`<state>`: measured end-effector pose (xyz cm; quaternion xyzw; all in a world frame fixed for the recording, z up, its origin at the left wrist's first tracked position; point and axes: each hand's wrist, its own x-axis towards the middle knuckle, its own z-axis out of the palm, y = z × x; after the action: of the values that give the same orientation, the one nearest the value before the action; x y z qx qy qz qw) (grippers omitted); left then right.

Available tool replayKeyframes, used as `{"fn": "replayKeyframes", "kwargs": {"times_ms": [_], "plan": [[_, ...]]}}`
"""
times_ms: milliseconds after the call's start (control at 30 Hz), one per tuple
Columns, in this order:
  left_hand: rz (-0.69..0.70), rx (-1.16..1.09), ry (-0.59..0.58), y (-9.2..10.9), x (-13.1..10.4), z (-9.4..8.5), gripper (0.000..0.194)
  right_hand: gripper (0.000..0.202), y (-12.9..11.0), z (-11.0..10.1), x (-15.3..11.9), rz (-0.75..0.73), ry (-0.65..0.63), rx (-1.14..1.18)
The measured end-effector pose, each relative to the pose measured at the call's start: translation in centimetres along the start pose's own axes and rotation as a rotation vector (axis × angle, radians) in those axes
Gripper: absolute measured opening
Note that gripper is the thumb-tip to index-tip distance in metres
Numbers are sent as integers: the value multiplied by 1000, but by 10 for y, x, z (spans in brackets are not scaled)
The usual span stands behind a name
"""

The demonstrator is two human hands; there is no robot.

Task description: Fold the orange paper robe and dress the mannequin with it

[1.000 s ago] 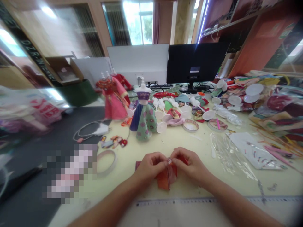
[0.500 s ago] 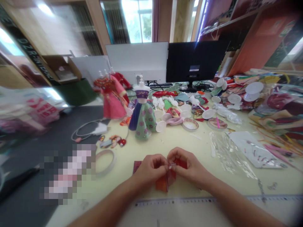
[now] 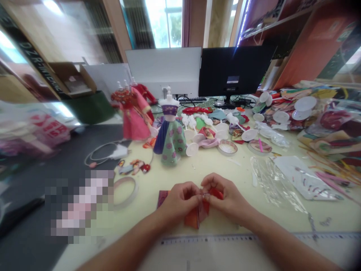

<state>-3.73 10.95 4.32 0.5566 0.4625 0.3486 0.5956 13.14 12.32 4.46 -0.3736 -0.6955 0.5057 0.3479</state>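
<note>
Pinching red fabric piece point(image 3: 197, 214), both hands point(image 3: 180, 199) meet fingertip-to-fingertip.

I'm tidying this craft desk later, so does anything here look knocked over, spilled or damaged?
Nothing looks damaged. Several white doll stands lie tipped on their sides among fabric scraps behind the green-skirted mannequin, which stands upright. The left hand and right hand pinch a folded red fabric piece.

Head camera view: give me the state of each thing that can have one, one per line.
red folded piece: pinched between both hands, above the table
left hand: closed on it
right hand: closed on it
green-skirted doll form: upright, dressed
pink-dressed doll form: upright
monitor: dark
tape roll: lying flat
</note>
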Motion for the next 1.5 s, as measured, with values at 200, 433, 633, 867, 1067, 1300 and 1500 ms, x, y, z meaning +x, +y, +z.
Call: {"fn": "replayKeyframes", "kwargs": {"times_ms": [200,433,633,867,1067,1300,1500], "plan": [[-53,-38,-5,-1,0,1,16,20,-1,2,-2,34,-19,58],[-70,-74,-23,1,-1,0,19,20,-1,2,-2,39,-16,71],[-72,-105,1,2,-2,-4,17,11,-6,-2,0,41,-64,-4],[-50,-51,29,2,0,-5,17,16,-6,-3,-1,119,-78,11],[174,191,202,5,-6,-1,8,18,-6,-1,0,116,19,26],[665,814,386,1,-12,4,9,18,-8,0,1,116,50,43],[628,884,372,2,-11,6,11,17,-8,0,1,133,42,31]]}}
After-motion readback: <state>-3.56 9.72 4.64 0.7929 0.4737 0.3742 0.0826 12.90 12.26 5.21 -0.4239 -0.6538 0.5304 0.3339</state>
